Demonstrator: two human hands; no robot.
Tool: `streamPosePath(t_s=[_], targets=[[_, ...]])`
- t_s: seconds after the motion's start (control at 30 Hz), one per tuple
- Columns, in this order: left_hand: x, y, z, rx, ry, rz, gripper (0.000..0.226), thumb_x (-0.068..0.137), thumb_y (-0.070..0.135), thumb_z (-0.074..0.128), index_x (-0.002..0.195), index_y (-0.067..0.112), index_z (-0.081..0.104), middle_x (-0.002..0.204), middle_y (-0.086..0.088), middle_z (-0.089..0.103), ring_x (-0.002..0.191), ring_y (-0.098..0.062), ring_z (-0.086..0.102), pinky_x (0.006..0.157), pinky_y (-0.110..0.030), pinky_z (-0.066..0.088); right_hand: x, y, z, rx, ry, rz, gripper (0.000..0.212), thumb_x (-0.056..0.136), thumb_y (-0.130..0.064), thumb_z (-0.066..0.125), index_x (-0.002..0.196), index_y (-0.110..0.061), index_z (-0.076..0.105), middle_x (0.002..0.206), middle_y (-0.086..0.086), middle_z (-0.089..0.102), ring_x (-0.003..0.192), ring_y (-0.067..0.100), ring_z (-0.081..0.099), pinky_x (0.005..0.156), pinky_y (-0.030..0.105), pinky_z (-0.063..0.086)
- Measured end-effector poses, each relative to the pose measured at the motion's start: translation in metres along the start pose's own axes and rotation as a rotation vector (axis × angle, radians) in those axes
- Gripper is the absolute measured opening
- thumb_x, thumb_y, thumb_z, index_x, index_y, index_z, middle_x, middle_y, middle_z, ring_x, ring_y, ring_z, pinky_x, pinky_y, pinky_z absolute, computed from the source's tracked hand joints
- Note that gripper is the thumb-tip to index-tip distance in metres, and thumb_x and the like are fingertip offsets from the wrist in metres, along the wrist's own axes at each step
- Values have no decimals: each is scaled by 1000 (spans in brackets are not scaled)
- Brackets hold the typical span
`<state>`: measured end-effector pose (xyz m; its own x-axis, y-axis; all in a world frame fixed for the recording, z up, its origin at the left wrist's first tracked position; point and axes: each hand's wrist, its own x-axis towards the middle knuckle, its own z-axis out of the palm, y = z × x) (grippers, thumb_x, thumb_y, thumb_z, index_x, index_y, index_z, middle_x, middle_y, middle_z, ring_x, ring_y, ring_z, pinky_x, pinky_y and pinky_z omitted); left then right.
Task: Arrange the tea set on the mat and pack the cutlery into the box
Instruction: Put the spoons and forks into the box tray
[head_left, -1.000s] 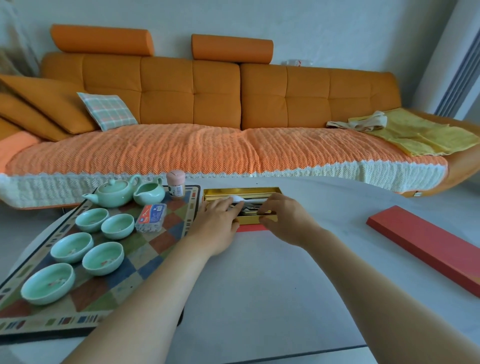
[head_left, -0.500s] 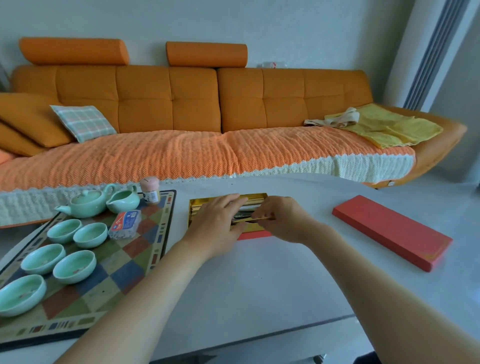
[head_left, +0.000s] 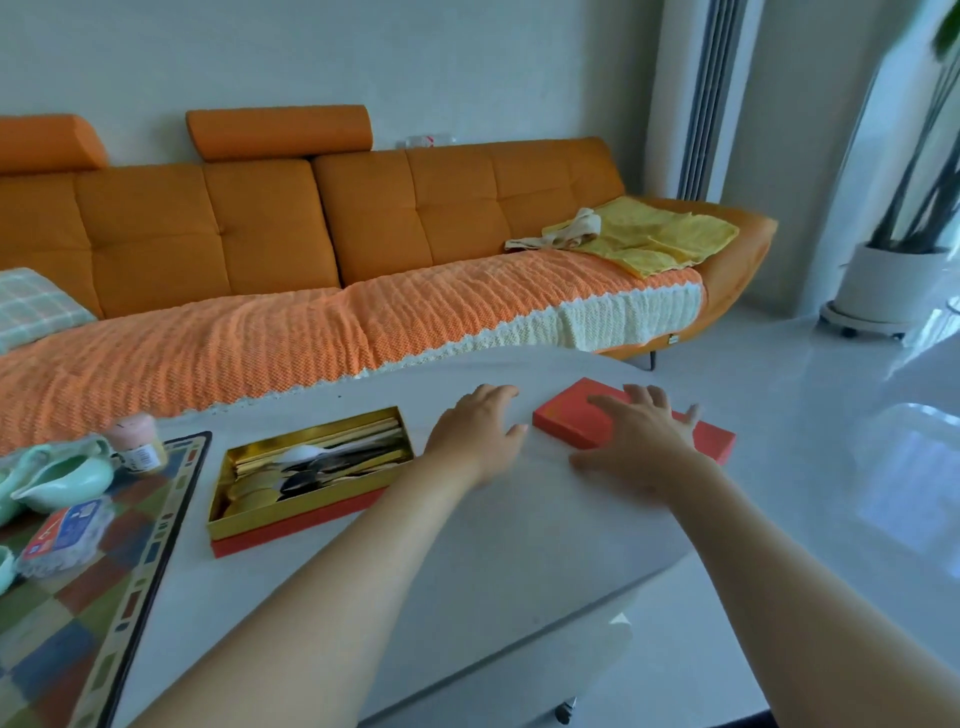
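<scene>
Both hands have left the open box (head_left: 296, 527), where they were half a second ago, and now lie to its right at the red lid (head_left: 562, 423). Right hand (head_left: 636, 431): palm down over the middle of the lid, fingers spread and straight, gripping nothing; whether it presses on the lid or only hovers over it cannot be told. Left hand (head_left: 480, 426): just beside the lid's left end, above the white table (head_left: 467, 561), fingers loose and apart, holding nothing. Box: red outside, gold-lined, uncovered, standing between the mat (head_left: 104, 597) and the left hand. Cutlery (head_left: 322, 462): inside the box, its pieces lying lengthwise; single pieces are too blurred to tell apart. On the chequered mat, at the left edge of view: a pale green pitcher (head_left: 67, 480), a pink jar (head_left: 136, 441) and a small packet (head_left: 67, 535). Behind the table: an orange sofa (head_left: 260, 234) with a yellow towel (head_left: 660, 239).
</scene>
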<state>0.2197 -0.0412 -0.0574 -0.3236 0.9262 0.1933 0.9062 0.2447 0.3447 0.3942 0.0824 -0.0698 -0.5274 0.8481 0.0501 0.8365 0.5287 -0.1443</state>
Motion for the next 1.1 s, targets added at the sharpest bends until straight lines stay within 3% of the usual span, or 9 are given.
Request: streamPosePath(t_s=[0.07, 0.17, 0.33, 0.5, 0.7, 0.83, 0.97, 1.1], targets=[[15, 10, 9, -6, -66, -27, 56, 99, 43, 45, 149, 23, 32, 153, 0, 33, 138, -22, 36, 109, -42, 36, 3, 20, -2, 12, -96, 104, 113, 50, -88, 57, 149, -51, 16, 160, 6, 15, 149, 32, 3, 106, 77, 2], [31, 20, 23, -36, -150, -47, 60, 98, 44, 45, 152, 23, 27, 153, -1, 32, 139, -22, 34, 110, -41, 34, 6, 36, -4, 59, -222, 160, 124, 44, -94, 56, 149, -53, 4, 162, 5, 7, 149, 33, -2, 106, 77, 6], [43, 22, 44, -105, -167, -30, 65, 94, 40, 52, 152, 24, 26, 151, -4, 35, 137, -23, 36, 112, -43, 32, 14, 38, -4, 51, -228, 114, 119, 44, -90, 58, 147, -54, 10, 150, 7, 30, 139, 30, 24, 105, 65, 21], [34, 9, 30, 94, -74, 93, 91, 82, 47, 65, 155, 25, 14, 162, -4, 12, 147, -25, 15, 116, -44, 22, 12, 25, 1, 95, -138, -76, 109, 47, -85, 63, 143, -56, 19, 138, 6, 38, 131, 29, 31, 105, 55, 26], [11, -22, -25, 221, -89, 226, 115, 65, 61, 72, 154, 31, 5, 162, 0, 4, 148, -22, 5, 117, -48, 21, 4, -21, -13, 170, 28, -371, 105, 51, -81, 67, 141, -59, 18, 141, -4, 34, 136, 24, 25, 115, 63, 2], [-18, -49, -65, 314, -145, 188, 127, 58, 64, 76, 153, 36, -3, 162, 6, -4, 149, -16, -9, 120, -46, 15, -8, -68, -25, 204, 45, -541, 105, 52, -75, 72, 141, -58, 19, 140, -7, 35, 135, 20, 26, 116, 62, 0], [-52, -84, -98, 334, -139, 83, 136, 51, 68, 78, 153, 38, -7, 160, 11, 5, 147, -16, 1, 118, -44, 21, -16, -117, -26, 169, 74, -668, 103, 52, -75, 72, 141, -56, 24, 142, -6, 36, 136, 19, 25, 116, 62, -1], [-85, -116, -115, 305, -65, -19, 130, 48, 66, 79, 152, 40, 6, 149, 11, 20, 138, -15, 14, 112, -40, 29, -20, -161, -20, 181, 74, -750, 104, 54, -73, 73, 143, -55, 22, 147, -5, 33, 141, 19, 17, 114, 65, -7]])
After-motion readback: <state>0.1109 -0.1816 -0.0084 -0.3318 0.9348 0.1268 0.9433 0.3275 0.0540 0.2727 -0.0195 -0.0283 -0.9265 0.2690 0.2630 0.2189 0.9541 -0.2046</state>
